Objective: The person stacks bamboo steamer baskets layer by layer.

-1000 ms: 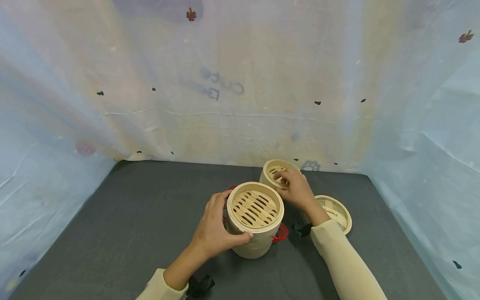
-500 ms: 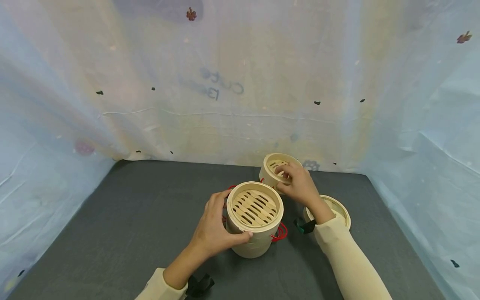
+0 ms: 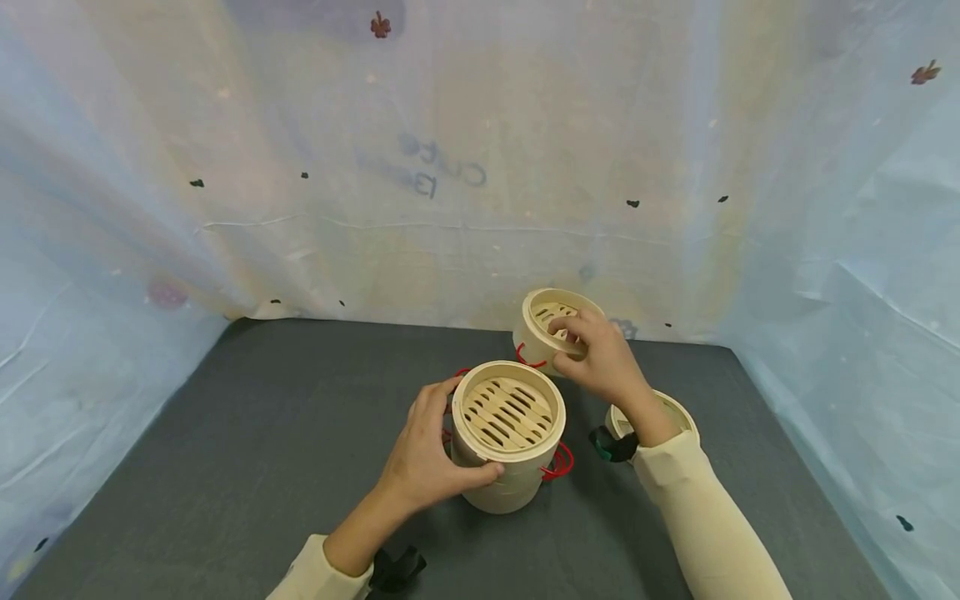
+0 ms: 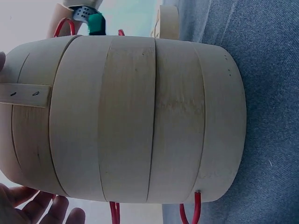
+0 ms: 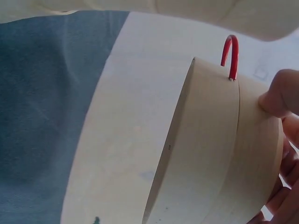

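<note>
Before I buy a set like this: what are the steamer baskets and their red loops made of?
The stacked steamer and the lifted steamer tier look like unfinished bamboo: pale matte bent bands with overlapping seams and a slatted floor. The red loops look like plastic-coated wire or cord, thin and glossy; I cannot tell which.

- We see two bare hands, the left hand [image 3: 427, 462] and the right hand [image 3: 603, 367], with no rings or gloves.
- Both arms wear long cream sleeves [image 3: 705, 517] of smooth, plain cloth that end just short of the wrists.
- A black strap [image 3: 396, 568] sits under the left wrist, beside the cuff.
- A dark green and black strap [image 3: 611, 443] wraps the right wrist.
- From the left wrist view, we see a green clip [image 4: 96, 23] beside a small grey patterned band.
</note>
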A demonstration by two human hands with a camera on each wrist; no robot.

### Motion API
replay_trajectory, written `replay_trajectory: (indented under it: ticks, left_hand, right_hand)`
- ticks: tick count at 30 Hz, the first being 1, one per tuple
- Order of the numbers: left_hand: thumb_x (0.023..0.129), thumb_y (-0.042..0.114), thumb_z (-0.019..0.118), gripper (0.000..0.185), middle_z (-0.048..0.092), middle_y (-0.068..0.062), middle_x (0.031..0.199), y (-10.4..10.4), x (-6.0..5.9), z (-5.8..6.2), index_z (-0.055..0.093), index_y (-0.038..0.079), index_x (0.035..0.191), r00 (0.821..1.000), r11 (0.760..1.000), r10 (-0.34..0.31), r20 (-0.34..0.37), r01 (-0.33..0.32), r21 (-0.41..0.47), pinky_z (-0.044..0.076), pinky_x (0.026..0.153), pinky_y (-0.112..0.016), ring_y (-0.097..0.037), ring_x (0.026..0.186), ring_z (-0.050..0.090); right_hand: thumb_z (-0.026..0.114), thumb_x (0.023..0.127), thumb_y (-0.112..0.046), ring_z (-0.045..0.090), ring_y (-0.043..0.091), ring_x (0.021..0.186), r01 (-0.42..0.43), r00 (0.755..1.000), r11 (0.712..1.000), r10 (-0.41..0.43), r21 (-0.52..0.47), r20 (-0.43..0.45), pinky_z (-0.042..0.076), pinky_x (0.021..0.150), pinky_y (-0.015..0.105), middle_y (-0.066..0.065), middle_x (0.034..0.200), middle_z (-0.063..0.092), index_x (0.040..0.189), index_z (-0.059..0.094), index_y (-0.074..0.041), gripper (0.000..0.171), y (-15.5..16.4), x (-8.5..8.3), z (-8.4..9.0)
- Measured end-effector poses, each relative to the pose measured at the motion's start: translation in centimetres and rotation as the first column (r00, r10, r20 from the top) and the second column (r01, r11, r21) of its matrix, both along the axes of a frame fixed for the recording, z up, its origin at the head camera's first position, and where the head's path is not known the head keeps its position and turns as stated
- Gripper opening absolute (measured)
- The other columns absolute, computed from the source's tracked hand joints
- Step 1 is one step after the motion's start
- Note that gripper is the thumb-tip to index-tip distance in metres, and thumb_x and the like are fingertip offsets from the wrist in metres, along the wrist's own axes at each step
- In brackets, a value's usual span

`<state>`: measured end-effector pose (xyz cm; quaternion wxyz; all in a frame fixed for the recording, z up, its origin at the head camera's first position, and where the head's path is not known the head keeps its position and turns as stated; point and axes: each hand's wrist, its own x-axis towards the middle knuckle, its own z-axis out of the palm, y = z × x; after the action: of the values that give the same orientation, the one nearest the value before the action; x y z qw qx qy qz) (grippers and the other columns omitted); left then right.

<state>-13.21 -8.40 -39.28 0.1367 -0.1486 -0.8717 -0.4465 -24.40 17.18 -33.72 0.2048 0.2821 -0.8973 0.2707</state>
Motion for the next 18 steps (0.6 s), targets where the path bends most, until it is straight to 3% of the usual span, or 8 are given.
replay_trajectory:
  ticks: [11,18]
  left_hand:
    - [0.053,0.053,0.089,0.113,0.042,0.003,0.137,-0.2,0.0,-0.1,0.033,0.025,0.148,1.000,1.000,-0.014,-0.001,0.014,-0.025,0.053,0.079,-0.035,-0.013,0.116,0.047]
    - [0.052,0.048,0.091,0.115,0.041,0.002,0.137,-0.3,0.1,-0.1,0.032,0.024,0.148,1.000,0.998,-0.018,0.007,0.019,-0.053,0.051,0.080,-0.028,-0.011,0.113,0.050]
  right_hand:
    - [0.064,0.070,-0.007,0.043,0.013,0.069,-0.065,0.992,0.995,0.057,-0.074,-0.109,0.036,0.060,0.028,0.002,0.078,0.053,0.098,0.069,-0.014,0.029,-0.4,1.1,2.4]
    - [0.064,0.070,-0.008,0.043,0.013,0.073,-0.080,0.989,0.992,0.066,-0.102,-0.130,0.032,0.069,0.033,0.000,0.078,0.050,0.098,0.069,-0.014,0.029,-0.7,2.1,3.5]
